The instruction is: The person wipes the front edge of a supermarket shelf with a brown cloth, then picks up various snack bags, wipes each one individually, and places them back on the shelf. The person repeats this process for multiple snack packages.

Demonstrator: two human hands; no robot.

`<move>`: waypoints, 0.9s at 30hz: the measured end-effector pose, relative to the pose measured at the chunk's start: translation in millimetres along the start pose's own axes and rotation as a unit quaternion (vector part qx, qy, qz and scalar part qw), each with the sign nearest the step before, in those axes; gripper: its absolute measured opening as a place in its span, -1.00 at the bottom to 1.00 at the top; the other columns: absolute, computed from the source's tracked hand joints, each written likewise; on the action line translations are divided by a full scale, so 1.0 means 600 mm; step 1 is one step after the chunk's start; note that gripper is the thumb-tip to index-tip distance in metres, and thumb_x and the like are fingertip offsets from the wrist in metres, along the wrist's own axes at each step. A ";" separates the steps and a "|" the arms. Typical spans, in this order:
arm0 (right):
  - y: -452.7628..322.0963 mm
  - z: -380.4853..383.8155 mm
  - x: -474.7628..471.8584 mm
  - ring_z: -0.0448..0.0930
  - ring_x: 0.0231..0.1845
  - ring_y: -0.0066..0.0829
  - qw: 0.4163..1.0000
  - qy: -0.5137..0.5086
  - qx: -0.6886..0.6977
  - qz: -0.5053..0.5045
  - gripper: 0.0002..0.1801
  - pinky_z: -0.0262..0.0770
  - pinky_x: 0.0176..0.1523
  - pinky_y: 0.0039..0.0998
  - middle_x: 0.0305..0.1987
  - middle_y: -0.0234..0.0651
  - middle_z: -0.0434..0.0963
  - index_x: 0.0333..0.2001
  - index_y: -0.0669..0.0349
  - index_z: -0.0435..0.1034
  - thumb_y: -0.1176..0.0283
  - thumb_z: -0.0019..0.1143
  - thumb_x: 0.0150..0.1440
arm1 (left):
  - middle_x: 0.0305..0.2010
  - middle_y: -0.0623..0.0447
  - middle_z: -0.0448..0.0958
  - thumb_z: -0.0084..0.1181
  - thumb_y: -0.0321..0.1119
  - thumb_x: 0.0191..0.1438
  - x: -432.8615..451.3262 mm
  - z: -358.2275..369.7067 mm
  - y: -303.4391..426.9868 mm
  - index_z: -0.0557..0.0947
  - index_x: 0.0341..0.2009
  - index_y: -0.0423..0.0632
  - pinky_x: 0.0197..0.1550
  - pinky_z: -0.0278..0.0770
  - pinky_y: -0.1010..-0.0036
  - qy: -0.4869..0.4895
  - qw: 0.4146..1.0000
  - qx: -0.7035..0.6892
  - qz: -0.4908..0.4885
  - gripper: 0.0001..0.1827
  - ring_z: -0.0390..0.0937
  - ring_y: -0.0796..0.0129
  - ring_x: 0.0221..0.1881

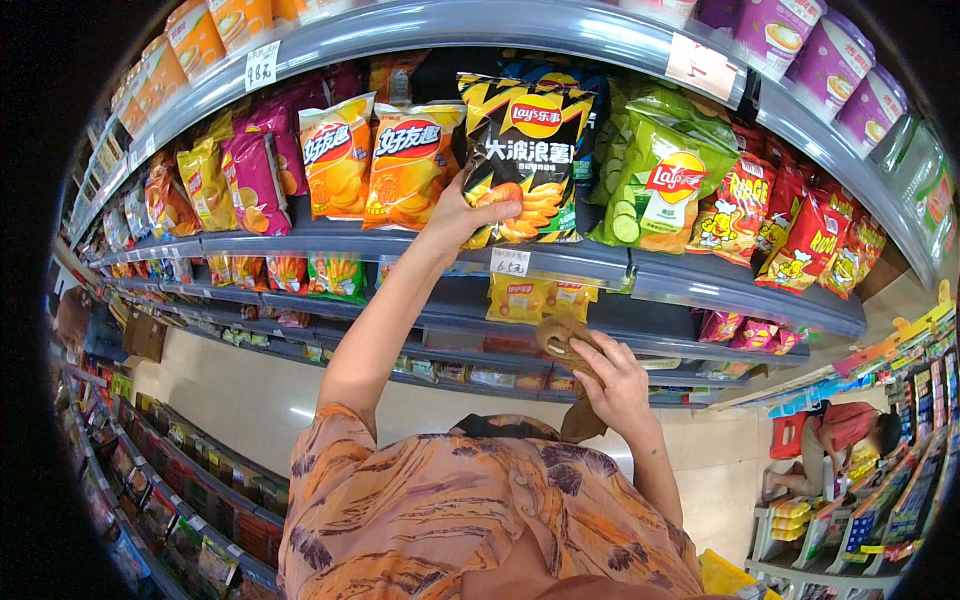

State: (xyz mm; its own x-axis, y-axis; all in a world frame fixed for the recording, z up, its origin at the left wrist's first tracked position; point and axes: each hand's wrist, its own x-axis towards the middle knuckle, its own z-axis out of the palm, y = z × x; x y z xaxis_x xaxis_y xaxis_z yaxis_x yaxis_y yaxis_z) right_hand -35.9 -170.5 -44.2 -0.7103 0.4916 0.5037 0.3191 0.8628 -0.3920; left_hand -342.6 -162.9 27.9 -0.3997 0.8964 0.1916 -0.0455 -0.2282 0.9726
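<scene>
My left hand (466, 211) grips the lower left side of a black Lay's potato chip bag (529, 169), which stands upright at the front of a dark shelf (330, 238). Bunched in my right hand (619, 381) is a brown cloth (564, 334), held lower down before the shelves; its tail hangs towards my body. Two orange-and-white snack bags (412, 169) stand left of the black bag. On its right is a green Lay's bag (667, 180) with cucumber pictures. My left fingers behind the black bag are hidden.
Orange cups (191, 37) and purple cups (836, 71) line the shelf above. Yellow Lay's packs (517, 298) sit one shelf lower. Red snack bags (802, 240) stand at the right. Behind me runs another shelf row (202, 487). A person (847, 435) crouches by shelves at lower right.
</scene>
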 end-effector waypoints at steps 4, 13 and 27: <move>0.004 -0.002 -0.009 0.52 -0.09 -0.07 1.000 0.005 -0.002 0.007 -0.52 0.48 -0.03 -0.25 0.06 -0.12 0.47 0.03 0.10 0.46 0.49 0.26 -0.05 | -0.01 -0.04 0.52 0.53 -0.28 -0.28 0.020 -0.003 -0.015 0.34 0.14 -0.19 0.08 0.44 0.47 0.002 1.000 0.018 -0.011 -0.12 0.49 0.33 0.01; 0.013 0.004 -0.004 0.51 -0.14 -0.12 1.000 -0.008 -0.003 -0.014 -0.50 0.50 -0.10 -0.29 0.05 -0.13 0.45 0.04 0.14 0.42 0.46 0.26 -0.05 | 0.04 -0.09 0.50 0.54 -0.29 -0.31 0.032 -0.001 -0.017 0.30 0.17 -0.23 0.10 0.45 0.44 0.005 0.999 0.041 0.017 -0.05 0.50 0.28 0.02; 0.007 0.028 -0.010 0.52 -0.09 -0.08 0.999 -0.030 0.026 -0.010 -0.51 0.50 -0.07 -0.25 0.05 -0.12 0.46 0.05 0.09 0.43 0.46 0.26 -0.03 | 0.10 -0.08 0.47 0.47 -0.39 -0.18 0.098 0.002 -0.047 0.26 0.22 -0.24 0.17 0.35 0.44 -0.066 0.997 -0.010 -0.048 -0.11 0.44 0.24 0.09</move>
State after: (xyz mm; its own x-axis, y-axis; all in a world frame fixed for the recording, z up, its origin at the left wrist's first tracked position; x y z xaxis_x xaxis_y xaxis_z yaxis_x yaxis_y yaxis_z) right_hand -40.8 -171.8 -62.2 -0.7538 0.4644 0.4649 0.2722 0.8646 -0.4224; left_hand -363.7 -103.5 11.9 -0.2697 0.9560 0.1152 -0.0959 -0.1457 0.9847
